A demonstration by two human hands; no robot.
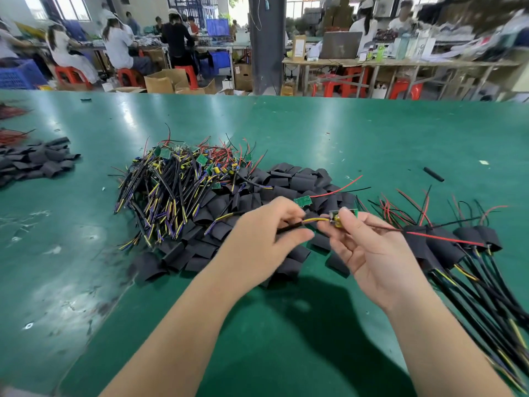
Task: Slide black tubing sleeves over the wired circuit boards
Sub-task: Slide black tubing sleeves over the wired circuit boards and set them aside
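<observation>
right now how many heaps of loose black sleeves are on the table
2. The left heap sits at the left edge of the table, cut off by the frame. The centre heap sits beside the wired boards. Others may lie offscreen.

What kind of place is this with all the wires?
Probably an electronics assembly workshop: a heap of wired circuit boards, black tubing sleeves on a green workbench, workers at tables behind.
</observation>
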